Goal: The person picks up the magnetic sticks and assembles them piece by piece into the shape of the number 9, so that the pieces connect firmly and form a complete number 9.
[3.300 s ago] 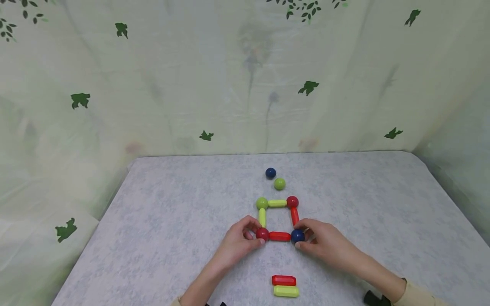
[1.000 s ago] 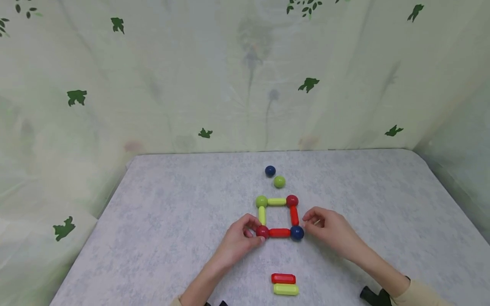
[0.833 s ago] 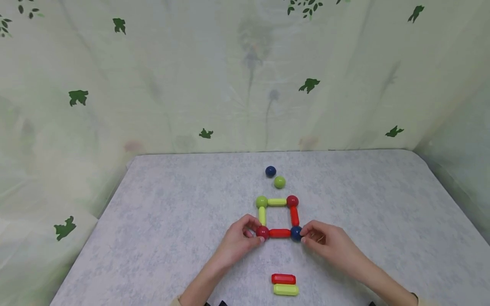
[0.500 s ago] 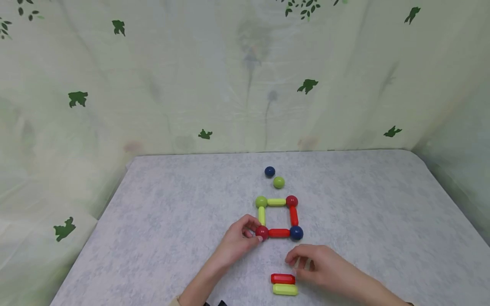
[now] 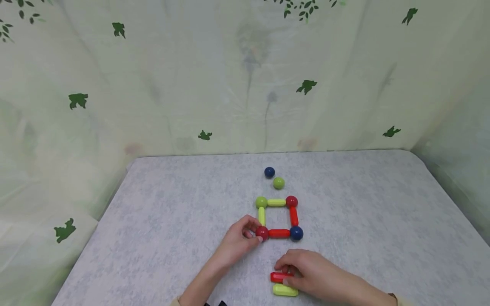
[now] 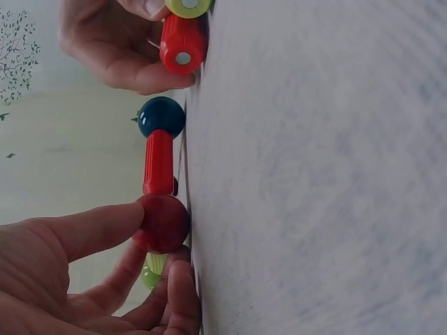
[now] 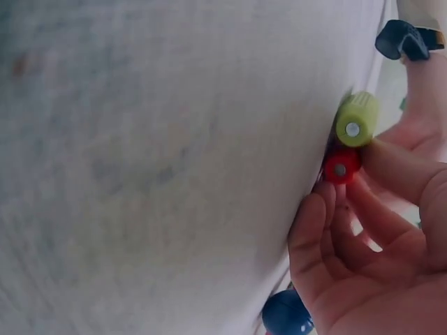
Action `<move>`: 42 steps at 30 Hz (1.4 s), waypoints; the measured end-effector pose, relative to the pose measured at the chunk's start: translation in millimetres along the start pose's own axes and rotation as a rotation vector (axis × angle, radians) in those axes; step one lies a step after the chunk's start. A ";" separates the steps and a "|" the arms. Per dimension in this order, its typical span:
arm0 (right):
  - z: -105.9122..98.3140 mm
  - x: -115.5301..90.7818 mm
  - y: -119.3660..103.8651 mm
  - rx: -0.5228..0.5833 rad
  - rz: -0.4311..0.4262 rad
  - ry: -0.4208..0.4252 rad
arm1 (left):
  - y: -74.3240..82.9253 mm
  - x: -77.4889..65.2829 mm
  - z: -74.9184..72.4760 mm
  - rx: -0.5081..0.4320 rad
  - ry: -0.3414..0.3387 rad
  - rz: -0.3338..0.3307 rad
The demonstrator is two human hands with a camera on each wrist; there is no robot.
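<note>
My left hand (image 5: 238, 242) pinches the dark red ball (image 5: 262, 233) between thumb and fingers. That ball is the near left corner of a square of balls and magnetic rods lying on the table. A red rod (image 5: 279, 233) joins it to the blue ball (image 5: 296, 233) at the near right corner. Closer to me, my right hand (image 5: 311, 272) grips a loose red magnetic rod (image 6: 183, 49), thumb on the near side and fingers on the far side. A yellow-green magnetic rod (image 5: 285, 290) lies alongside it, with a round metal spot in its end (image 7: 353, 129).
The square's far corners are a green ball (image 5: 261, 202) and a red ball (image 5: 292, 201). Beyond them lie a loose green ball (image 5: 279, 183) and a loose blue ball (image 5: 269, 172). A patterned cloth (image 5: 172, 85) hangs behind the grey table (image 5: 172, 191).
My right hand has let go of the blue corner ball, come down toward me and taken hold of the loose red magnetic rod. The left hand has kept its pinch on the red ball.
</note>
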State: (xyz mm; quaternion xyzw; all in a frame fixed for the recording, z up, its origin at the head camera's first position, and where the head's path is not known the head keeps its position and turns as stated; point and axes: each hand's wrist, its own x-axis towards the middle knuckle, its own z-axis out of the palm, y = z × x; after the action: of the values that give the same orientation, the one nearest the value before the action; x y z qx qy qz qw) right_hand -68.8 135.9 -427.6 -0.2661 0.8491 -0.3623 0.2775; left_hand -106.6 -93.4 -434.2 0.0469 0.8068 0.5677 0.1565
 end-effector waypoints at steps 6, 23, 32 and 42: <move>0.6 -5.2 3.9 0.021 -0.013 0.030 | -0.2 0.7 0.0 0.007 -0.003 0.004; -17.2 -11.7 20.9 0.499 0.337 0.275 | 0.5 2.3 -0.8 0.005 0.000 -0.014; -17.4 -10.7 28.4 0.590 0.340 0.299 | -1.3 1.8 -0.2 -0.001 -0.004 -0.003; -47.7 -6.1 39.9 0.496 0.309 0.338 | 0.2 1.5 -0.6 -0.014 -0.010 -0.007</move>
State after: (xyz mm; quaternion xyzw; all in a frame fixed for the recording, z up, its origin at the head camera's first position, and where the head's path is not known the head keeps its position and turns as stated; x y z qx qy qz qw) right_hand -106.2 186.0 -428.5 0.0054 0.7993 -0.5506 0.2409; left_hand -108.2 -93.4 -434.1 0.0458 0.8023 0.5725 0.1626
